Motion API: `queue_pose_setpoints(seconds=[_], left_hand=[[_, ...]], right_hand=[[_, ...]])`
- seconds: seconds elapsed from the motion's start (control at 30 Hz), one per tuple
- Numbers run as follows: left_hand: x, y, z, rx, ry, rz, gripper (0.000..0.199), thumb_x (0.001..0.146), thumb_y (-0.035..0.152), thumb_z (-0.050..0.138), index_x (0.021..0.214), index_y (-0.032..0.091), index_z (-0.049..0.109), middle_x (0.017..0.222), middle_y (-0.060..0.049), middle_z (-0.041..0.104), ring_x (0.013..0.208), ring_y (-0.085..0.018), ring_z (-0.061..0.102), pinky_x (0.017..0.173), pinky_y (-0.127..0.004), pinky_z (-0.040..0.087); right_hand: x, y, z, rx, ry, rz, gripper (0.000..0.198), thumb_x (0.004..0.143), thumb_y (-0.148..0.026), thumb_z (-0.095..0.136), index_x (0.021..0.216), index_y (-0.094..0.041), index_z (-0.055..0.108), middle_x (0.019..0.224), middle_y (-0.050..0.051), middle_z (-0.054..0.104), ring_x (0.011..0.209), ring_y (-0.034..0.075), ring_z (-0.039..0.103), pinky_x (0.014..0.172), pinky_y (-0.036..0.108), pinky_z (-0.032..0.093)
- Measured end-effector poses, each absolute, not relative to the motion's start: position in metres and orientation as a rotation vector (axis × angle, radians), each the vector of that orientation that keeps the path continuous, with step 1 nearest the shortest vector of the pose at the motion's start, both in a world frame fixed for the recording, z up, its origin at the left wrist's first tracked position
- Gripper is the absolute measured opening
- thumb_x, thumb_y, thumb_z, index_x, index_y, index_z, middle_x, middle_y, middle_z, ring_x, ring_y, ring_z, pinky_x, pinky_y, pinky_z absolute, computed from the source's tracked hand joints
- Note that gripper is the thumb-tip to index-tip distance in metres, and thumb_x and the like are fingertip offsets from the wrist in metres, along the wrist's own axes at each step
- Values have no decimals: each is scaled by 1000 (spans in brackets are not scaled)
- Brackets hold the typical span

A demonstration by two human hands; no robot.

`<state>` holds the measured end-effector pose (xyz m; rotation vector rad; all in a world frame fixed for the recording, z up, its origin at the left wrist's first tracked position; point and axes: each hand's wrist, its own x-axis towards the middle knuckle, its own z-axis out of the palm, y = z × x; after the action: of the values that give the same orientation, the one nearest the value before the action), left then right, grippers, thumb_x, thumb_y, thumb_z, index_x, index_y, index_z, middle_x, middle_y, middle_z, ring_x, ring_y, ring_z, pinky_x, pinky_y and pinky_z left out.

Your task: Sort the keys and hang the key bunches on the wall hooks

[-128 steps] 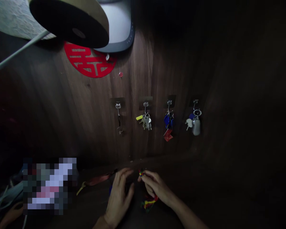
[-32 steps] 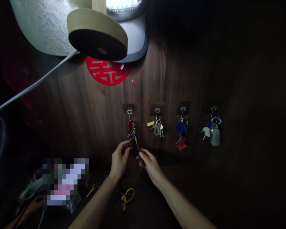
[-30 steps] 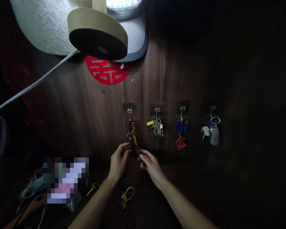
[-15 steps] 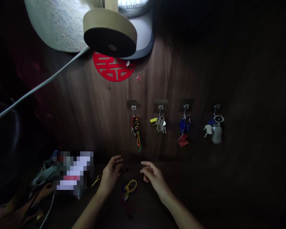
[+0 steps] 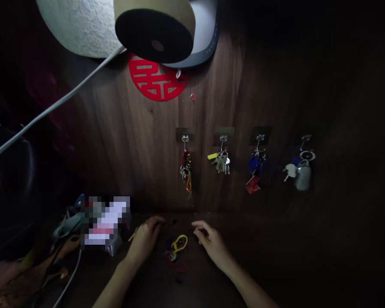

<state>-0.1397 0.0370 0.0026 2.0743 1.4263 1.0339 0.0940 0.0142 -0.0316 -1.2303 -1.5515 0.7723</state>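
Note:
My left hand is low over the dark surface, fingers stretched forward and empty as far as I can see. Its fingertips are beside a small dark object, too dim to name; I cannot tell whether they touch. My right hand hovers to the right with thumb and index finger apart, holding nothing. Between the hands lies a yellow braided cord loop with small metal pieces and red strings. A brass-coloured object is partly hidden behind my left hand.
On the wooden wall, hooks hold a colourful braided keyring, a key bunch, blue keys with a red tag and a silver fob. A round lamp with a white cable juts out above. Boxes and clutter stand left.
My left hand has moved forward and its fingertips have come nearer the small dark object. My right hand has barely moved. The whole view has shifted slightly.

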Motion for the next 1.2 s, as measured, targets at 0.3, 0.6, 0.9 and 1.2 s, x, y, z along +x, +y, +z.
queue_pose_setpoints(seconds=[0.3,0.6,0.9,1.2], left_hand=[[-117,20,7,2189,1200,761,20,80,25,50,84,24,70,88,-2,72,90,-20,63,81,-27,43],[-106,16,8,2077,1082,750,31,88,33,41,85,20,69,82,-3,70,79,-17,62,71,-23,44],[-82,3,5,1911,929,879,22,74,32,66,92,20,66,97,-3,68,95,-20,57,87,-27,40],[-80,-1,16,1118,621,859,27,81,41,60,86,15,64,80,-4,67,79,-17,63,77,-28,45]], right_hand=[[81,-2,-19,-1295,-1859,597,14,79,-34,57,79,-23,66,79,1,61,71,16,56,66,26,41],[73,-6,-12,-1152,-1641,831,22,80,-38,57,71,-19,62,66,-1,57,60,13,51,56,23,38],[79,-10,9,-1006,-1412,950,24,74,-42,65,68,-19,68,66,1,62,67,15,56,63,25,43],[80,-9,8,-1001,-1324,944,33,77,-48,60,96,-24,71,97,6,68,94,24,60,84,34,46]])
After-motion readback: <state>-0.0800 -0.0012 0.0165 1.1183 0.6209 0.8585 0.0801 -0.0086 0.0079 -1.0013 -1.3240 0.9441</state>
